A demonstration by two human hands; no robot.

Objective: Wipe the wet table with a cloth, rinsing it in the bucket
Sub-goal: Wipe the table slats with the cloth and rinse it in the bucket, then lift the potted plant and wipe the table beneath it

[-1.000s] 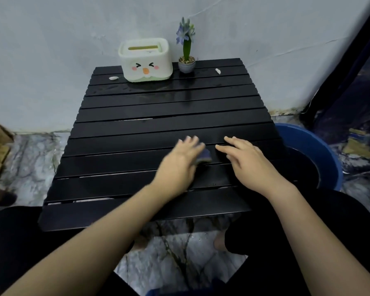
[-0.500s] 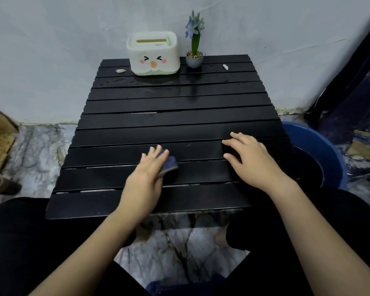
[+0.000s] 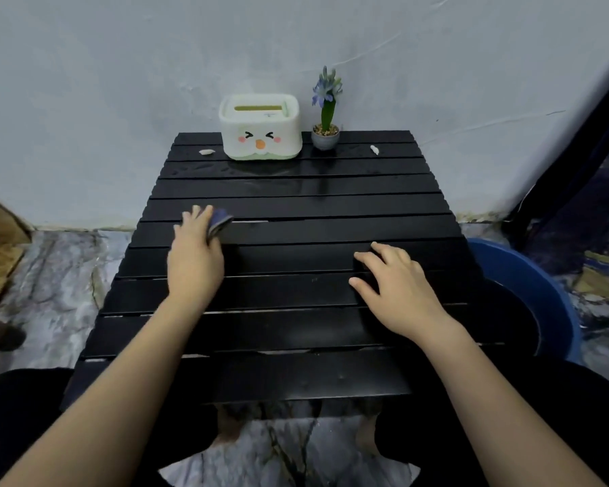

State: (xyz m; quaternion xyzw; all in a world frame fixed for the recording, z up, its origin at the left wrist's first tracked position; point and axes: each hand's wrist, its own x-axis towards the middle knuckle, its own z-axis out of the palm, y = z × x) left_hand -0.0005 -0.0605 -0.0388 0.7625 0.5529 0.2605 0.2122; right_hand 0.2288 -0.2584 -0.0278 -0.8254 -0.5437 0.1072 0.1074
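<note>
A person sits at a low black slatted worktop point(image 3: 331, 205), seen from above, and appears to be mid-wipe. The left hand point(image 3: 195, 256) presses a small dark blue cloth point(image 3: 219, 219) flat against the slats, fingers laid over it with one corner poking out past the fingertips — about halfway between the person and the white tissue box point(image 3: 260, 126) at the far edge, towards the left side. The right hand point(image 3: 399, 290) holds nothing; its fingers, spread and lightly bent, rest on the slats nearer the person, well to the right of the cloth. The slats just in front of the tissue box shine wet, so the next move likely calls for pushing the cloth towards it — then carrying it across to the blue bucket point(image 3: 528, 275) beside the worktop's right edge to rinse.
</note>
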